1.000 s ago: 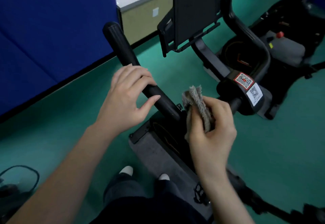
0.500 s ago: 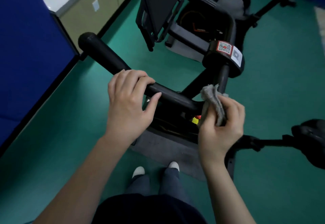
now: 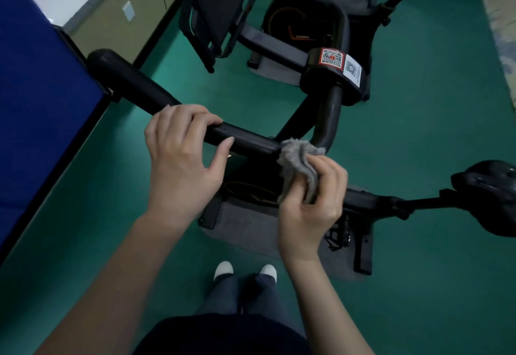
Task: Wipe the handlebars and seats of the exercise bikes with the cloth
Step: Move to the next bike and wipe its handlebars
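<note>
Cloth [image 3: 298, 159], grey and bunched, sat pressed against the inner end of the black handlebar [image 3: 251, 142], just where the bar met the bend toward the stem. The right grip [image 3: 310, 209] was clenched round the wad, fingers and thumb pinching it so that a ruffled edge stuck out at the bar, seemingly for rubbing that joint. The left grip [image 3: 181, 165] grasped the same bar further out, fingers curled over the top and thumb against the near side, probably to steady the bike against the wiping. The seat [image 3: 491, 195] stood well apart at the right edge on its post, by the look of it not yet reached. Beyond the stem's code labels [image 3: 332, 57] a second bike [image 3: 301, 28] waited on the green floor [image 3: 418, 131], and a blue panel [image 3: 36, 89] stood to the left.
</note>
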{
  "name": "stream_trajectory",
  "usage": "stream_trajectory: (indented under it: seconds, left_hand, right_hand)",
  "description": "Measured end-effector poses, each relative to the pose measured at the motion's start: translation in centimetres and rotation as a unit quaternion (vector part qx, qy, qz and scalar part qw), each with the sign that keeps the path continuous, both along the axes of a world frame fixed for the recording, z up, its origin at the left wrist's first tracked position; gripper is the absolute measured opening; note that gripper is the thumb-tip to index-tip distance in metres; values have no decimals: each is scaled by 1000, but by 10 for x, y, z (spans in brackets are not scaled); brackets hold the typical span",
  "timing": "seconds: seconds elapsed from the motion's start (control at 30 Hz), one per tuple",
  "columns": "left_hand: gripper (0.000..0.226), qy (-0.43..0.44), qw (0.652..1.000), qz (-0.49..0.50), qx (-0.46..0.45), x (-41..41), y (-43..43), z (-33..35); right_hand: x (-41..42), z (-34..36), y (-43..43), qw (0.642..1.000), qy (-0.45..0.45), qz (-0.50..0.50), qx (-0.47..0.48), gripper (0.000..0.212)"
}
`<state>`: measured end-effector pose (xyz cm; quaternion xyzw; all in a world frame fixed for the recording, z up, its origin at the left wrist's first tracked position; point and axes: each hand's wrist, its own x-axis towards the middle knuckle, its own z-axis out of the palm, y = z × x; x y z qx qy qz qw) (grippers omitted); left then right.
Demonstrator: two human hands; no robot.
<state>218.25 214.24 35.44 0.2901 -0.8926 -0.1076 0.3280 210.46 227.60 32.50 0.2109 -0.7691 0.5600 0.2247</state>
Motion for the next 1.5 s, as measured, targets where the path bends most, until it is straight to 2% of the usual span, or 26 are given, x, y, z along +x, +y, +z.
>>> stream_trajectory:
  seconds: [0.1,0.17,0.27,0.33,0.43,0.53,0.6,0.7,0.87,1.0,1.1,1.17,1.23,1.37,1.5]
  left_hand:
    - [26,2,1000,3,4,0,1,0]
    - [26,5,1000,4,6,0,1,1]
    - [26,10,1000,5,7,0,2,0]
    - [26,11,1000,4,4,-1,2,-1]
    - [26,11,1000,5,0,-2,2,-2]
    - [26,12,1000,6,-3,-2,1,-3]
    - [26,9,1000,4,-2,-2,1,-4]
    - [26,6,1000,2,-6,-1,0,-4]
    - [26,12,1000,1,-2,-1,0,-5]
    - [26,5,1000,3,-6,-1,1,-5]
    - [26,2,1000,3,-13,-1,0,-5]
    - [26,1,1000,2,-13,0,0,-4]
    - [26,0,1000,-2,-12,0,0,-4]
    - [25,2,1000,-4,-12,1,0,-4]
    - [27,9,1000,-21,-13,-8,10,2]
  right_hand:
    - [4,-3,18,998,-59,-10,-26,16]
    - [22,-6,23,979,-194,-2,-68,17]
    - [39,-16,13,892,-433,15,-127,16]
    - [34,-16,-5,821,-543,50,-169,7]
    - [21,-5,-34,747,-594,116,-275,9]
    - [17,3,-45,702,-604,158,-344,15]
    - [17,5,-41,698,-609,163,-339,14]
    - [12,4,-28,711,-602,162,-326,16]
    - [-9,-4,-2,758,-546,129,-332,18]
    - [6,-10,1,796,-519,153,-273,17]
    - [17,-8,-9,771,-543,193,-271,19]
    - [11,-5,-10,743,-566,191,-302,18]
    - [1,-3,-3,733,-575,166,-324,18]
    - [-23,-2,18,751,-555,91,-345,23]
    - [-20,-4,19,788,-531,104,-293,18]
